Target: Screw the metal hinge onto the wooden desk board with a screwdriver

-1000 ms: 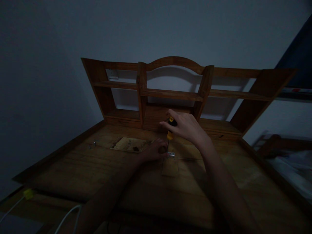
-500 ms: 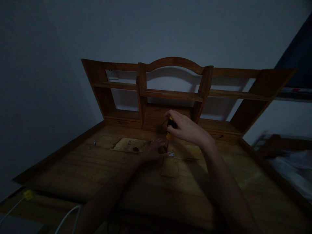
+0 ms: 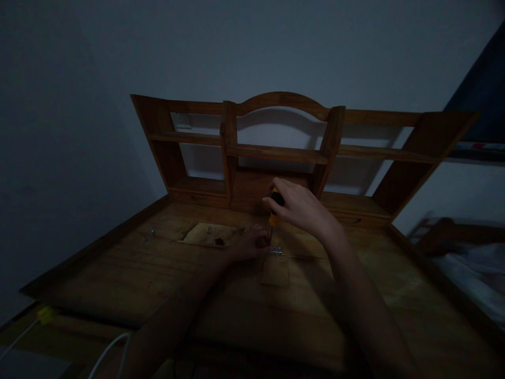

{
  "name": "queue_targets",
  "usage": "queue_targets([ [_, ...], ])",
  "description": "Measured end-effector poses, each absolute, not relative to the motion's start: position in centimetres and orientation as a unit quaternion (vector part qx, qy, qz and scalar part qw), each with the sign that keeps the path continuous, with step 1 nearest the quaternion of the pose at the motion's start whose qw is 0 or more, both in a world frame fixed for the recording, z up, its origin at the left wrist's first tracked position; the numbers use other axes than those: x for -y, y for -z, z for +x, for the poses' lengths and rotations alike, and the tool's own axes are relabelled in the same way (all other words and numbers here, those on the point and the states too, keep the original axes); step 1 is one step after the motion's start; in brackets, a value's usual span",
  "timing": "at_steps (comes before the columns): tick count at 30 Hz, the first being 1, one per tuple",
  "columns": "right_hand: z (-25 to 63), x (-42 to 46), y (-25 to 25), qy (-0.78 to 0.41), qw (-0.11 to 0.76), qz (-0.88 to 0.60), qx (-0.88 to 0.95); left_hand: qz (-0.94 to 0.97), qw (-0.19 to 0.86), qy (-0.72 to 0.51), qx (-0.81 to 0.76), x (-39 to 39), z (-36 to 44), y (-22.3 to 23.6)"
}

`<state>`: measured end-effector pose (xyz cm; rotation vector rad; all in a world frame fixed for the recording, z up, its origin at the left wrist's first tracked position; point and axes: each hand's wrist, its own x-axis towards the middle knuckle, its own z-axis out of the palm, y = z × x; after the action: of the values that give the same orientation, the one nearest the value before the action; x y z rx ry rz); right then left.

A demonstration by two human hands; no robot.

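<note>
My right hand [image 3: 298, 204] is wrapped round the black and yellow handle of a screwdriver [image 3: 273, 219], held nearly upright. Its thin shaft points down at the left end of a small metal hinge [image 3: 277, 251]. The hinge lies at the upper edge of a small wooden block [image 3: 275, 271] on the desktop. My left hand [image 3: 249, 246] rests low beside the shaft, thumb and fingers curled in close to the hinge's left end. What they pinch there, if anything, is hidden in shadow.
A wooden desktop [image 3: 158, 268] spreads below a shelf unit [image 3: 278, 153] against the wall. A rough pale recess [image 3: 209, 234] lies left of my hands. Small metal pieces [image 3: 152, 232] sit farther left. A white cable [image 3: 108, 350] loops at the lower left.
The fingers of my right hand have shifted slightly round the screwdriver handle. The screwdriver stays over the hinge, and my left hand keeps nearly the same place.
</note>
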<state>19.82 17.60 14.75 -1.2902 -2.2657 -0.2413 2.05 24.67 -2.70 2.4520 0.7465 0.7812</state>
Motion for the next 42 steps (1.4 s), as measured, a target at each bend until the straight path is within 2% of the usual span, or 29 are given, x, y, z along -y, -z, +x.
queue_targets([
  [8, 20.0, -17.6, -14.9, 0.081, 0.259, -0.456, 0.848, 0.894, 0.216, -0.295, -0.257, -24.9, 2.0, 3.2],
  [13, 20.1, -17.8, -14.7, 0.115, 0.251, -0.502, 0.82, 0.897, 0.218, -0.291, -0.252, -25.0, 2.0, 3.2],
  [18, 20.3, -17.7, -14.8, 0.073, 0.258, -0.464, 0.845, 0.896, 0.21, -0.298, -0.255, -25.2, 1.9, 3.6],
  [35, 19.7, -17.0, -14.9, 0.089, 0.247, -0.501, 0.825, 0.894, 0.205, -0.296, -0.267, -25.0, 2.0, 3.6],
  [42, 19.9, -16.9, -14.9, 0.067, 0.244, -0.465, 0.848, 0.895, 0.21, -0.289, -0.268, -25.0, 2.0, 3.6],
])
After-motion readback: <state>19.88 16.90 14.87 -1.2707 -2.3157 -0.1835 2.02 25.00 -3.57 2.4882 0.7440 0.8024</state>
